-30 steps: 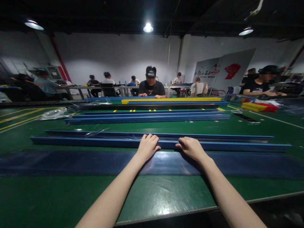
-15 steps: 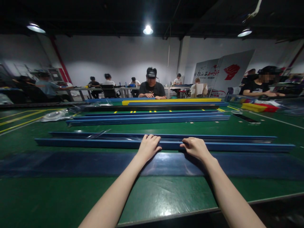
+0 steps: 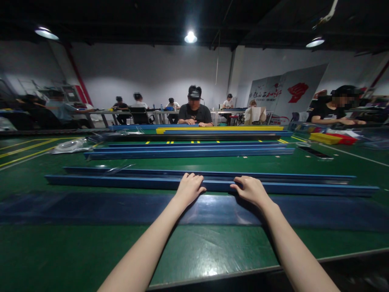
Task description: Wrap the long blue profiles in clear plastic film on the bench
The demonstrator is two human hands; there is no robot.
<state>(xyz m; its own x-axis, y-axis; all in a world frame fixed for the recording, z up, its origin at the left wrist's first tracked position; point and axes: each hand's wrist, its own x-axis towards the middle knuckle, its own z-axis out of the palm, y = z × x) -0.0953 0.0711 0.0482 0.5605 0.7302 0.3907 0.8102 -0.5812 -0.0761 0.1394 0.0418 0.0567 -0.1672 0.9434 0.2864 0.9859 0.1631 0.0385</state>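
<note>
In the head view, a long blue rail (image 3: 217,186) lies across the green table (image 3: 194,251), just beyond a plastic sheet (image 3: 212,211). Opposite the sheet's middle, the left hand (image 3: 187,189) and right hand (image 3: 251,190) hold it — fingers curled over the top edge, thumbs on the near side — spaced apart, I'd guess, against twisting. It looks straight, faintly glossy; whether the blue edge (image 3: 291,175) behind belongs to it, I can't tell.
</note>
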